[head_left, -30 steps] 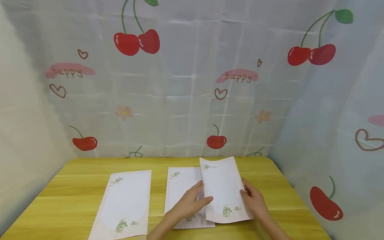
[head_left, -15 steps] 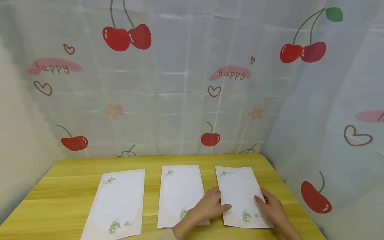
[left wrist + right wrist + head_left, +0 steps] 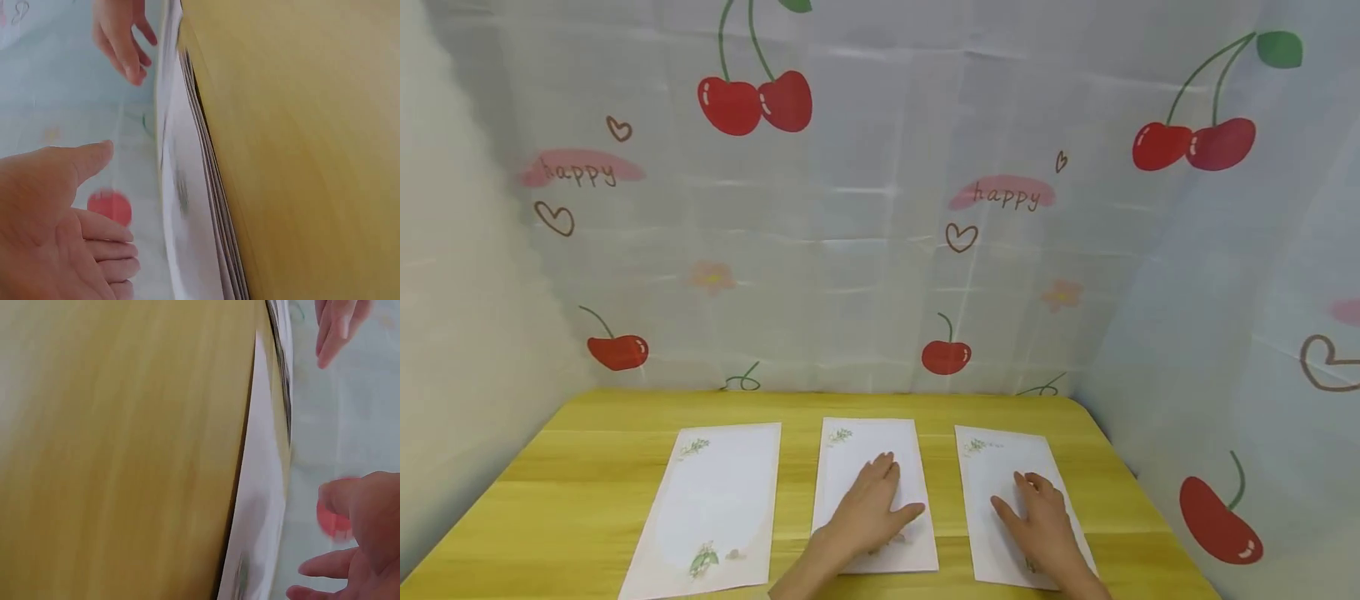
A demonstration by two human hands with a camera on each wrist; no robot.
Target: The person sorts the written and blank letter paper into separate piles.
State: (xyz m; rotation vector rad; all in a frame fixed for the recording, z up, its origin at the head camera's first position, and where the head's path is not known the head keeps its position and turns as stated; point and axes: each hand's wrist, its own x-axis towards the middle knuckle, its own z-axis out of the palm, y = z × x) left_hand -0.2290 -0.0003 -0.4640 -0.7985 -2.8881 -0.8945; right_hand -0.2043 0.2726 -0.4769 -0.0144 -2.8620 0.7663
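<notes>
On the table (image 3: 580, 467) I have a floral stationery stack (image 3: 842, 462) midway and a matching sheet (image 3: 988, 471) to its right, long axes running away from me; the left hand (image 3: 867, 507) hovers over the stack, the right hand (image 3: 1043, 523) over the sheet (grips apart, holding nothing).

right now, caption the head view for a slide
Left hand over middle paper, right hand over right paper, third paper at left.
</notes>
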